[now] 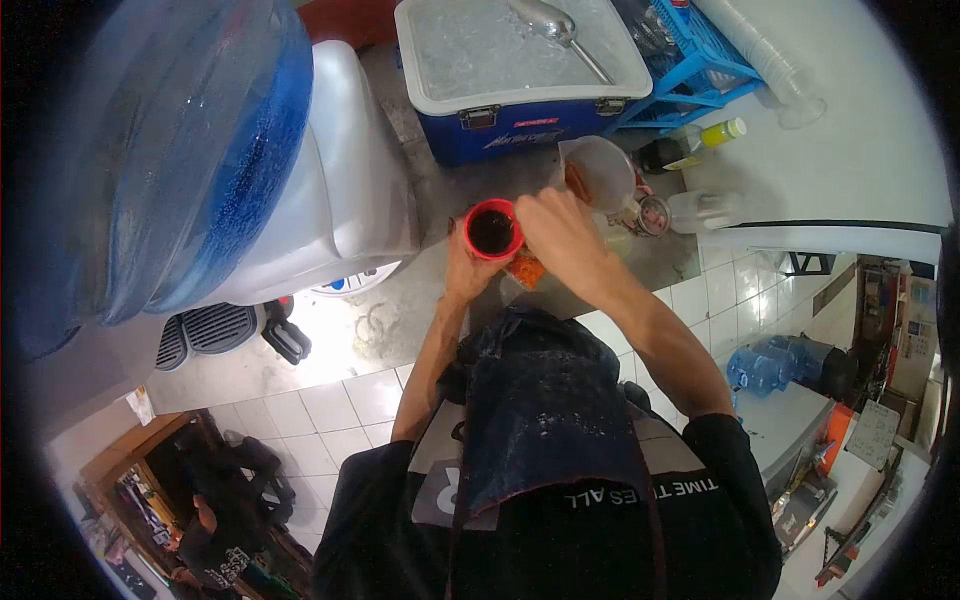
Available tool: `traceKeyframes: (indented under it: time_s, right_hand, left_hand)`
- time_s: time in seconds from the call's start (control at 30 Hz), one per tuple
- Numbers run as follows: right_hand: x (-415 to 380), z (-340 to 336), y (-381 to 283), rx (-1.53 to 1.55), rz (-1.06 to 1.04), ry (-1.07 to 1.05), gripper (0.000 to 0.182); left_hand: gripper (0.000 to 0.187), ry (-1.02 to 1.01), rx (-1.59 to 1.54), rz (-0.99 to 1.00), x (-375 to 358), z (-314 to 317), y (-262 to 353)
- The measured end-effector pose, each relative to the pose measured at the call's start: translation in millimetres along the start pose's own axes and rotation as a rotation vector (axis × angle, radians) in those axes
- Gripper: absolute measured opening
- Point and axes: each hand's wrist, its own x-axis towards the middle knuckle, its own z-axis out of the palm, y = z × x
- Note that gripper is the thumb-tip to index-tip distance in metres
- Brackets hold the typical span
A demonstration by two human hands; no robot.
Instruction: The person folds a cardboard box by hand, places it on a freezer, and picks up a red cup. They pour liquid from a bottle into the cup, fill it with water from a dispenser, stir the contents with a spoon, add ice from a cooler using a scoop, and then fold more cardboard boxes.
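Note:
My left hand is wrapped around a red cup that holds dark liquid. Right beside the cup's rim, my right hand is closed, its fingers pinched together; whatever may be in them is hidden. An orange packet lies just below the two hands on the grey counter. Beyond my right hand stands a clear pitcher, with a can next to it.
A blue cooler of ice with a metal scoop stands at the back. On the left is a water dispenser with a large blue bottle. Bottles and a blue basket are at right. Another person is lower left.

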Motion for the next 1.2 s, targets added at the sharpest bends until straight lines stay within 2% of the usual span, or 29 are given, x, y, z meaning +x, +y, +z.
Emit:
traceKeyframes:
  time_s: [0.07, 0.23, 0.37, 0.47, 0.53, 0.57, 0.67, 0.77, 0.83, 0.9, 0.97, 1.07, 1.13, 1.2]
  right_hand:
    - [3, 17, 3, 0.062, -0.028, 0.006, 0.015]
    - [5, 11, -1, 0.044, -0.012, 0.015, 0.015]
    - [4, 12, 0, 0.057, -0.010, 0.003, 0.013]
    - [-2, -14, -11, 0.025, 0.017, 0.057, 0.011]
    - [6, 6, -3, 0.027, -0.005, 0.008, 0.010]
    - [8, 15, 2, 0.029, -0.029, -0.040, 0.010]
    - [-3, 11, 8, 0.018, -0.099, 0.047, 0.010]
    - [2, 10, 6, -0.020, -0.073, 0.100, 0.009]
    - [1, 15, 5, 0.036, -0.030, 0.056, 0.009]
    - [0, 12, 2, 0.096, 0.011, 0.008, 0.010]
    - [-1, -5, -1, 0.019, 0.045, 0.032, 0.011]
    - [4, 26, 9, 0.068, -0.016, 0.060, 0.011]
    - [2, 10, 7, 0.041, -0.048, 0.057, 0.010]
    - [1, 3, 3, 0.016, -0.077, 0.052, 0.010]
  left_hand:
    - [0.087, -0.010, -0.022, 0.003, -1, 0, 0]
    - [0.087, -0.031, -0.015, -0.075, 0, 0, -2]
    - [0.087, -0.011, -0.064, -0.037, 0, 2, -6]
    - [0.087, -0.023, 0.048, -0.041, 2, 3, -1]
    - [0.075, 0.049, 0.002, 0.023, 0, 5, 0]
    - [0.075, 0.048, 0.002, 0.023, 0, 5, 0]
    - [0.076, 0.052, -0.019, 0.001, -2, 3, -1]
    - [0.086, -0.011, 0.095, -0.012, 0, 2, -1]
    - [0.087, -0.011, -0.058, -0.050, 0, 1, 5]
    - [0.087, -0.005, -0.014, -0.029, 2, 1, 1]
    - [0.088, -0.001, 0.030, -0.004, 1, 1, -2]
    - [0.088, 0.006, -0.005, -0.012, 1, 2, 4]
    - [0.074, 0.035, -0.024, 0.010, 1, 3, 6]
    - [0.074, 0.042, -0.032, 0.013, -1, 2, 8]
